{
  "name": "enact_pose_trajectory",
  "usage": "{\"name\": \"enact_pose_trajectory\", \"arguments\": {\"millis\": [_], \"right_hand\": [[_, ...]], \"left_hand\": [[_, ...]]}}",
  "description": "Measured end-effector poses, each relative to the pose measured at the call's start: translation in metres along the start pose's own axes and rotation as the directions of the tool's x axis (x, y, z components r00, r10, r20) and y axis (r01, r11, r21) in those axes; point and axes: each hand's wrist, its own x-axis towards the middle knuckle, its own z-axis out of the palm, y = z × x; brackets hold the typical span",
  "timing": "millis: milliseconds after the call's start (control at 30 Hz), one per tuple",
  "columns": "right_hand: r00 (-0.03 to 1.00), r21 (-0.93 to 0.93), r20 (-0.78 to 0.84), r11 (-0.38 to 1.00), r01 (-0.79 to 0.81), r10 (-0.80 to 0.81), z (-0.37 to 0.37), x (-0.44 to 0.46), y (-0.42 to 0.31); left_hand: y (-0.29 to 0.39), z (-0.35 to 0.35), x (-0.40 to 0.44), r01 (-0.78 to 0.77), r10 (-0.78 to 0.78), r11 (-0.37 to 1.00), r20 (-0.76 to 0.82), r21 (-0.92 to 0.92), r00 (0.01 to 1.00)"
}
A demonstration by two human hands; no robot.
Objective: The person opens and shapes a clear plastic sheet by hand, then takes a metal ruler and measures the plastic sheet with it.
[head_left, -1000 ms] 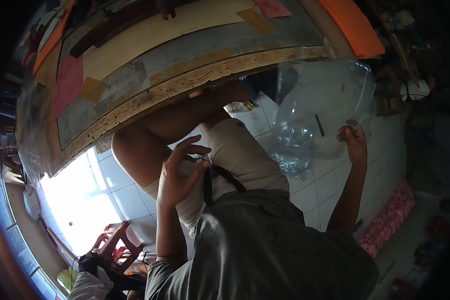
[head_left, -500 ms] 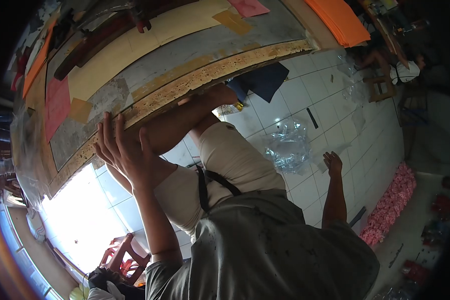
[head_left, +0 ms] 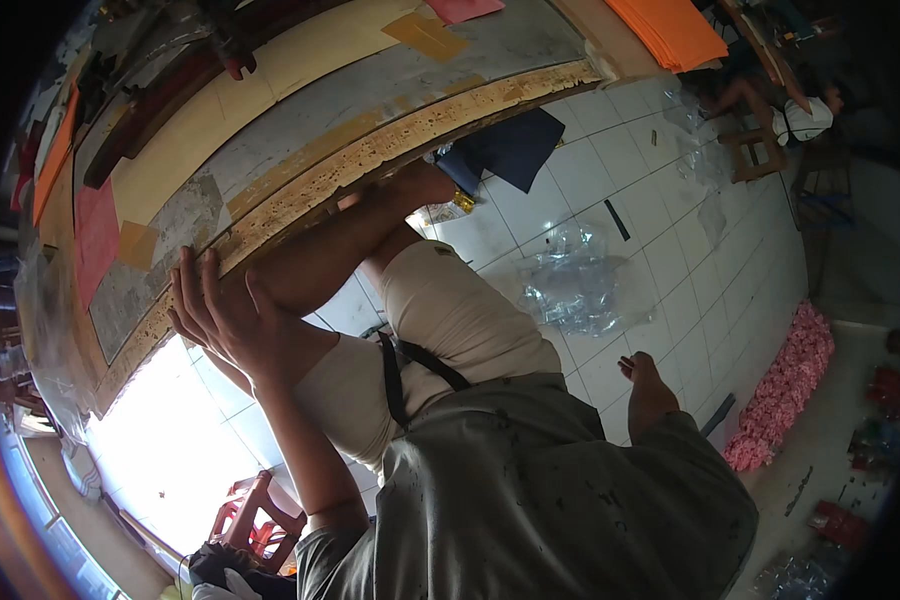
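My left hand (head_left: 228,318) rests against the worn wooden edge (head_left: 300,195) of a work table, its fingers stretched out and spread, holding nothing. Out to the right, over the tiled floor, is my right hand (head_left: 642,368). Its fingers are loosely bent and slightly apart, with nothing visible in them. Nearest to it, a crumpled clear plastic sheet (head_left: 575,285) lies on the white tiles. On the table top are long yellow paper (head_left: 260,95), a pink piece (head_left: 96,235) and a tan patch (head_left: 136,245).
Orange sheets (head_left: 670,32) are stacked at the table's far right corner. Dark blue cloth (head_left: 515,145) hangs below the edge. A red plastic stool (head_left: 255,515) stands behind at left. Pink fluffy material (head_left: 785,390) lies right. Another person (head_left: 805,118) sits farther off.
My right hand has drawn back toward my body, away from the clear plastic. A thin translucent piece beside it is no longer against the hand. My left hand stays at the table edge.
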Motion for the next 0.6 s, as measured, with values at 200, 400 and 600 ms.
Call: {"name": "enact_pose_trajectory", "arguments": {"millis": [200,400,600], "right_hand": [[0.973,-0.492,0.225,0.868,0.065,0.054,0.085,-0.016,0.053],[0.296,-0.316,0.656,0.104,0.943,-0.695,0.249,-0.091,-0.005],[-0.485,0.135,0.407,-0.474,0.87,-0.774,0.412,-0.371,-0.108]], "left_hand": [[-0.004,0.003,-0.002,-0.021,0.021,1.0,-0.021,0.016,1.0],[-0.003,0.007,-0.001,-0.036,0.037,0.999,-0.055,0.012,0.998],[-0.005,0.012,-0.004,0.002,0.0,1.0,-0.059,0.031,0.998]]}}
